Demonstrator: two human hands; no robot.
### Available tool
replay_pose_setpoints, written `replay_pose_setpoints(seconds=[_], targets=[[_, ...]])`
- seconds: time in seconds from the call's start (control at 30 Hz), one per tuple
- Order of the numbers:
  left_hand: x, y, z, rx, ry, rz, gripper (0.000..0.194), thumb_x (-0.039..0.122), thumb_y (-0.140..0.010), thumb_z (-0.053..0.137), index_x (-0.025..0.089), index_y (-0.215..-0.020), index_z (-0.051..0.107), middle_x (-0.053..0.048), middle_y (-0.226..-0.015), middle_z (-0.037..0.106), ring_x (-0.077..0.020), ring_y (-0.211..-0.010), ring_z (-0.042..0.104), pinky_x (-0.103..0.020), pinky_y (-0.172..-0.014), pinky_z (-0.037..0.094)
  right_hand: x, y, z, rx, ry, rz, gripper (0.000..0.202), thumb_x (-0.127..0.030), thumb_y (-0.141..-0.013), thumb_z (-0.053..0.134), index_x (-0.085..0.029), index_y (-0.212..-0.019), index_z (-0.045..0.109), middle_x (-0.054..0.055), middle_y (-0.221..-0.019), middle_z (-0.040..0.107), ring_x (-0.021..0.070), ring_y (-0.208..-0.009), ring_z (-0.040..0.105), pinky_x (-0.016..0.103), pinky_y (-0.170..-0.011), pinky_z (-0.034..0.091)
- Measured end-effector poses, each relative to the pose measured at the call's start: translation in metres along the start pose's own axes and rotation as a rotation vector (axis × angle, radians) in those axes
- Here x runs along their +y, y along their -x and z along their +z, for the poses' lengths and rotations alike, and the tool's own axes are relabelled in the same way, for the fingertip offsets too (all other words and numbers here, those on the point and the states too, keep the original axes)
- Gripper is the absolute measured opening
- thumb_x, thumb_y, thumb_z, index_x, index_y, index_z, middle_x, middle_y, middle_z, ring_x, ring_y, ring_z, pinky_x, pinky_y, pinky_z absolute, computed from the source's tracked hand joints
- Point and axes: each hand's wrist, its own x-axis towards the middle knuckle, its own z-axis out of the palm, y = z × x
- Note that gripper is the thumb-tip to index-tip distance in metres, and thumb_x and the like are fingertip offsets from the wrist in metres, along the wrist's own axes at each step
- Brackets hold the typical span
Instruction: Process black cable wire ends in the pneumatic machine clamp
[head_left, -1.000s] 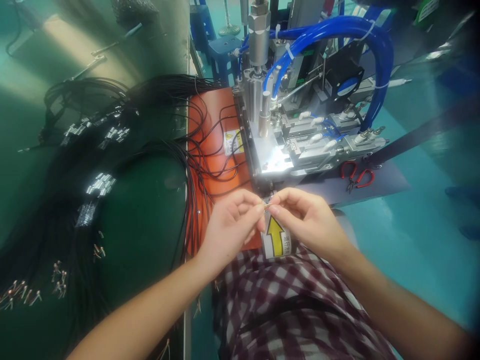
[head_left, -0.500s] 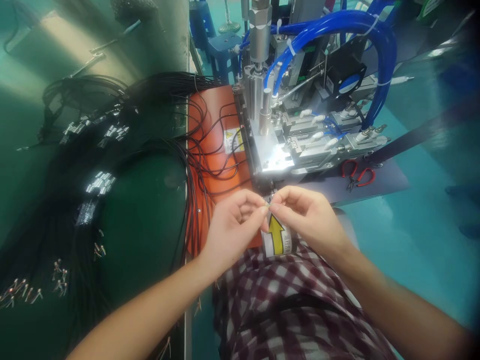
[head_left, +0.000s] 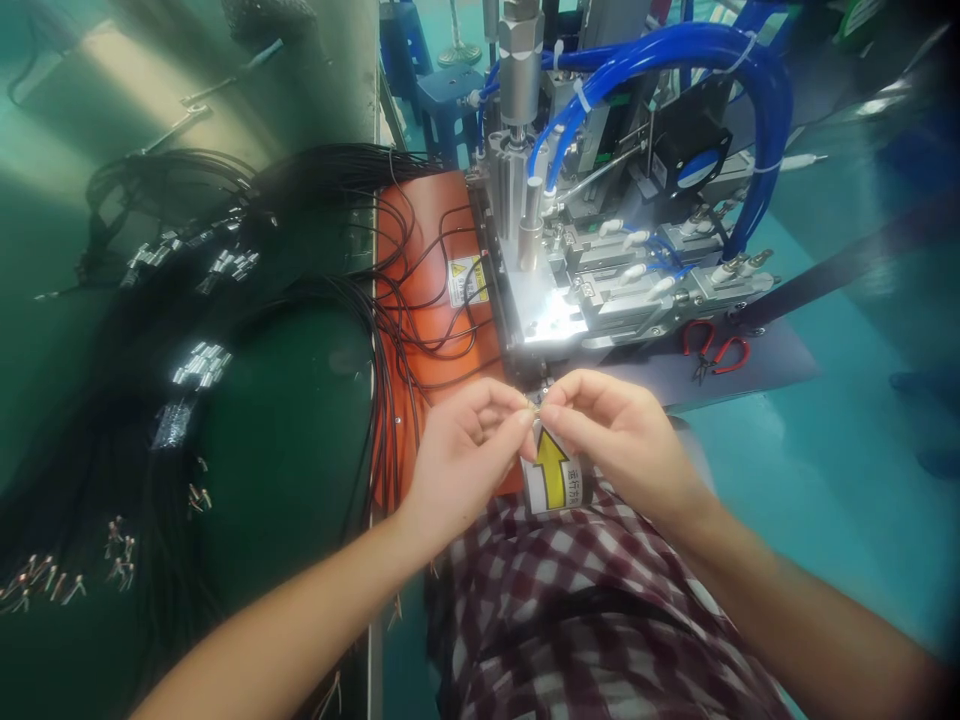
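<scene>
My left hand (head_left: 472, 450) and my right hand (head_left: 615, 425) meet fingertip to fingertip in front of the machine (head_left: 555, 310). Both are closed in a pinch. Something tiny and pale, perhaps thin wire ends, shows between the fingertips; it is too small to name. Just below the fingers lies a white label with a yellow arrow (head_left: 553, 475). To the left of my left hand, black cables (head_left: 405, 350) run across an orange plate (head_left: 424, 220) toward the machine's edge.
Bundles of black cable with shiny metal connectors (head_left: 201, 365) and bare wire ends (head_left: 120, 550) cover the green table (head_left: 285, 450) at left. Red-handled pliers (head_left: 712, 355) lie right of my hands. Blue air hoses (head_left: 772, 100) arch over the machine; a blue stool (head_left: 450, 100) stands behind.
Both hands stay almost in place, still pinched together. Only slight finger movement shows, and a little more of the pale thing appears between the fingertips.
</scene>
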Motion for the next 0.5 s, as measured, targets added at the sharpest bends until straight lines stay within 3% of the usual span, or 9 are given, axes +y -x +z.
replay_pose_setpoints(seconds=[0.3,0.5], targets=[[-0.0022,-0.0025,-0.0025,0.005,0.016,-0.097,0.016,0.028,-0.085,0.061,0.015,-0.079,0.054,0.004,-0.054,0.059,-0.0011,-0.036,0.034,-0.013,-0.037,0.022,0.0017,-0.0036,-0.0071,-0.027,0.079,-0.027,0.012,-0.026,-0.084,0.061,-0.015,-0.077,0.062,0.000,-0.070,0.061,0.0107,-0.061,0.052,0.023,-0.057,0.041],[-0.0016,-0.0029,-0.0029,0.002,0.005,-0.086,0.016,0.028,-0.085,0.061,0.015,-0.079,0.054,0.003,-0.054,0.059,-0.0014,-0.036,0.034,-0.013,-0.037,0.024,0.0036,-0.0037,-0.0079,-0.014,0.131,-0.031,0.013,-0.027,-0.082,0.064,-0.015,-0.077,0.064,0.001,-0.072,0.063,0.0127,-0.065,0.054,0.024,-0.061,0.043]])
